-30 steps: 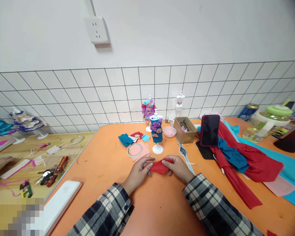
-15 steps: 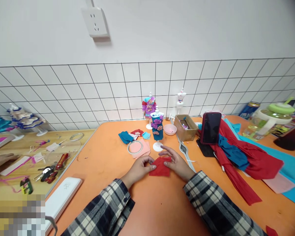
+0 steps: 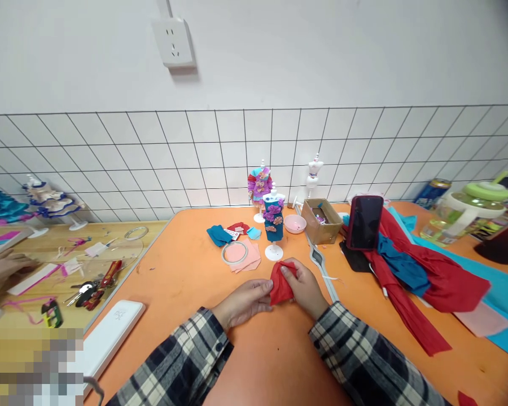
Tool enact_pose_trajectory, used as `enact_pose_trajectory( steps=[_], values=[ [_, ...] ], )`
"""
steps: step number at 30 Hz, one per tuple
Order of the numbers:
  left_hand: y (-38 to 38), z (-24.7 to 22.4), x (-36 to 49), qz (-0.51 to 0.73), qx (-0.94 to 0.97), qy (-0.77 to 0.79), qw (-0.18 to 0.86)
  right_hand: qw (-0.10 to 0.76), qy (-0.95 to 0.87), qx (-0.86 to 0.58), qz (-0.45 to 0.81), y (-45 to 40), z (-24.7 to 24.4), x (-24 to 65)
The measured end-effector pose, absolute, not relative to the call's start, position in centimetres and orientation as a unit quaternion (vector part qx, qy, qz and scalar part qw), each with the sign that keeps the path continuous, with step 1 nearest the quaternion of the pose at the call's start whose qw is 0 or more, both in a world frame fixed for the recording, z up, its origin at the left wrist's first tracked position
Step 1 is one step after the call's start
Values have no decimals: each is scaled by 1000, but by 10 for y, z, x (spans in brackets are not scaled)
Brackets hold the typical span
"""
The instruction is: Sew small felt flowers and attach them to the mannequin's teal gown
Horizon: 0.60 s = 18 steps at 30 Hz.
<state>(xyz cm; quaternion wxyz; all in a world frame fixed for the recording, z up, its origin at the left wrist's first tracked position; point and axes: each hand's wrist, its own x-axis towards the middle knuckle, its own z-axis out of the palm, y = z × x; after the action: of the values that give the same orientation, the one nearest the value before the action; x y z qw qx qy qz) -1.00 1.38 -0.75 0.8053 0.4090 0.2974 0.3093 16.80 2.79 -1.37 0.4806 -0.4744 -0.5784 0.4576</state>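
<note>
A small piece of red cloth (image 3: 281, 288) is held up off the orange table between my hands. My left hand (image 3: 246, 300) pinches its left edge between thumb and fingers. Around its upper right side my right hand (image 3: 305, 288) is closed, thumb on the front and fingers behind, partly hidden. Just beyond the cloth stands a small white dress form (image 3: 274, 252) wearing a blue dress (image 3: 273, 226) with purple and pinkish flowers. Left of it, a ring-shaped roll of tape (image 3: 224, 257) lies on pink cloth (image 3: 251, 260).
Behind are another dressed form (image 3: 260, 185), a bare form (image 3: 314, 179), a pink bowl (image 3: 295, 224) and a cardboard box (image 3: 332, 230). A phone (image 3: 364, 222) and a red cloth heap (image 3: 452, 276) are right; a white power bank (image 3: 117, 326) and another person's hand (image 3: 6, 268) are left.
The red cloth has been lifted from the table and turned more upright. My right hand has closed on it from its looser pose. The view has shifted slightly.
</note>
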Motion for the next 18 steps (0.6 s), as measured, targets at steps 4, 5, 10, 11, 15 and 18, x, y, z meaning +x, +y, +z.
enact_pose_trajectory(
  steps=[4,5,10,11,15,18],
  values=[
    [9,-6,-1,428,344,311,776,432,-619,-506,418,20,-7,165],
    [9,-6,1,464,340,331,748,422,-614,-509,432,19,-6,164],
    [14,-5,0,521,350,363,689,427,-570,-477,515,21,-11,161],
    [14,-6,-1,511,359,359,693,430,-568,-468,523,22,-12,162],
    [14,-11,0,485,410,342,693,408,-588,-462,525,22,-14,163],
    [17,-15,-2,508,408,363,667,374,-632,-486,474,23,-10,169]
  ],
)
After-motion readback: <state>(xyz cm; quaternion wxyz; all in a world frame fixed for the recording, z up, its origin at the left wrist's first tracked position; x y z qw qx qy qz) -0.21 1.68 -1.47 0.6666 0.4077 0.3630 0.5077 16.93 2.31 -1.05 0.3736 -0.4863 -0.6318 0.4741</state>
